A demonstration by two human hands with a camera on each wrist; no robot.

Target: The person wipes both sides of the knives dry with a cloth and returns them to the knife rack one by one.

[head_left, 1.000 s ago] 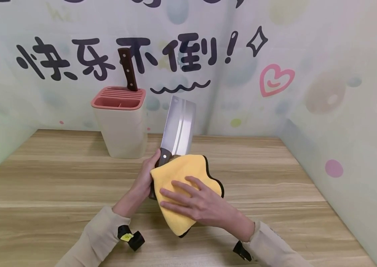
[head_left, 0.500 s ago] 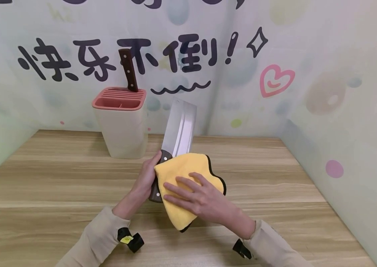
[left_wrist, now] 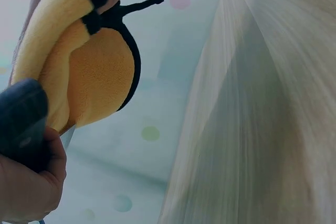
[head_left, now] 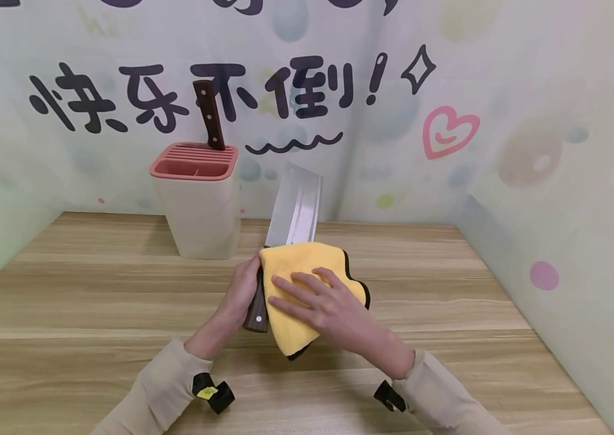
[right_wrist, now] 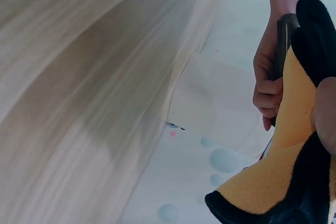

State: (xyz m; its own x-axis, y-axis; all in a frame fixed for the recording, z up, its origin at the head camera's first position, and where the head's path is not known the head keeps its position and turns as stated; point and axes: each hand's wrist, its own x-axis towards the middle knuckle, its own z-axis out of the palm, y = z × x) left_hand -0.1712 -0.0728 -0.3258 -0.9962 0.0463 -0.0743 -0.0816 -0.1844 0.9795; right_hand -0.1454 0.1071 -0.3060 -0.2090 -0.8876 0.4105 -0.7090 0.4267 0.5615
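My left hand (head_left: pixel 239 299) grips the dark wooden handle (head_left: pixel 256 311) of a cleaver (head_left: pixel 295 205). The broad steel blade tilts up and away from me. Folded against the cleaver is a yellow cloth (head_left: pixel 298 257) with black trim, covering the blade's lower part and the handle's upper end. My right hand (head_left: pixel 334 308) holds this cloth, its fingers spread over the top face. In the right wrist view, part of the right hand (right_wrist: pixel 325 114) shows against the cloth's underside. The left wrist view shows the cloth (left_wrist: pixel 102 72) looping below the cleaver.
A white knife block (head_left: pixel 198 217) with a pink slotted top stands at the back left of the wooden table (head_left: pixel 95 314). One brown-handled knife (head_left: pixel 209 115) stands upright in it. A printed wall covering (head_left: pixel 383 181) rises behind the table.
My right hand and the cloth have slid up and slightly right along the cleaver, covering more of the handle's top. The cleaver has tilted a little; my left hand keeps its grip.
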